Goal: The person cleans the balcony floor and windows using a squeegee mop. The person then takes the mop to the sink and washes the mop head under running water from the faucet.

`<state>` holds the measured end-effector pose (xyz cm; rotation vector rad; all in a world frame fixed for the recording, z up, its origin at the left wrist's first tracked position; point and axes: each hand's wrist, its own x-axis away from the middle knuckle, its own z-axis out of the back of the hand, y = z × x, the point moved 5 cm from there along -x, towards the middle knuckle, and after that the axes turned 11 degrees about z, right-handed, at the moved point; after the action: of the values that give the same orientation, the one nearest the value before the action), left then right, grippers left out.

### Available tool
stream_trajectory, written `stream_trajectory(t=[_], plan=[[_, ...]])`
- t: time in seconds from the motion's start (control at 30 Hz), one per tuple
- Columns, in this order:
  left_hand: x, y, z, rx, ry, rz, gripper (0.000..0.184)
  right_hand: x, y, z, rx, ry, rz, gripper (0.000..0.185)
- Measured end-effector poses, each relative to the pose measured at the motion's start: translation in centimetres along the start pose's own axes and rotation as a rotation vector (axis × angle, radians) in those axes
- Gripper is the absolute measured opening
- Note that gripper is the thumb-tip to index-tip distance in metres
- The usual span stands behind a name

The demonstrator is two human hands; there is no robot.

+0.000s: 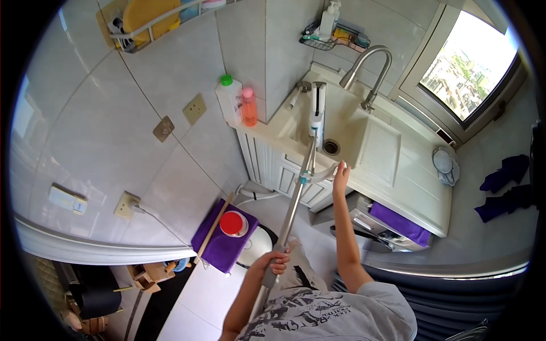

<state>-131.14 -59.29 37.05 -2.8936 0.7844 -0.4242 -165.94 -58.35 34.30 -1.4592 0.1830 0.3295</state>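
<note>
A long metal-poled mop (294, 210) slants from my body up to the sink. My left hand (274, 265) is wrapped round the grey grip low on its pole. My right hand (341, 175) is closed on the end of the pale curved lever (323, 175) that branches off the pole at a blue-green joint. The white mop head (318, 108) is over the basin of the cream sink (355, 136), left of the drain (331, 147). The underside of the head is hidden.
A curved faucet (377, 74) arches over the basin. A white bottle with green cap (230, 99) and a pink bottle (249, 108) stand on the left ledge. Below left, a red-lidded tub (232, 224) and a wooden stick (215, 227) rest on purple cloth (227, 258).
</note>
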Motion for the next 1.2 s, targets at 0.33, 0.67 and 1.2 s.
stream_trajectory(t=[0.33, 0.67, 1.2], plan=[[0.1, 1.6, -1.4, -0.181, 0.252, -0.043, 0.020, 15.1, -5.2, 4.1, -0.224, 0.124, -0.103, 0.038], [-1.0, 0.4, -3.6, -0.623, 0.557, -0.158, 0.022, 9.2, 3.8, 8.0, -0.191, 0.316, -0.434, 0.044], [0.8, -3.5, -6.0, -0.663, 0.682, -0.198, 0.028, -5.4, 2.8, -3.9, -0.025, -0.342, -0.044, 0.036]])
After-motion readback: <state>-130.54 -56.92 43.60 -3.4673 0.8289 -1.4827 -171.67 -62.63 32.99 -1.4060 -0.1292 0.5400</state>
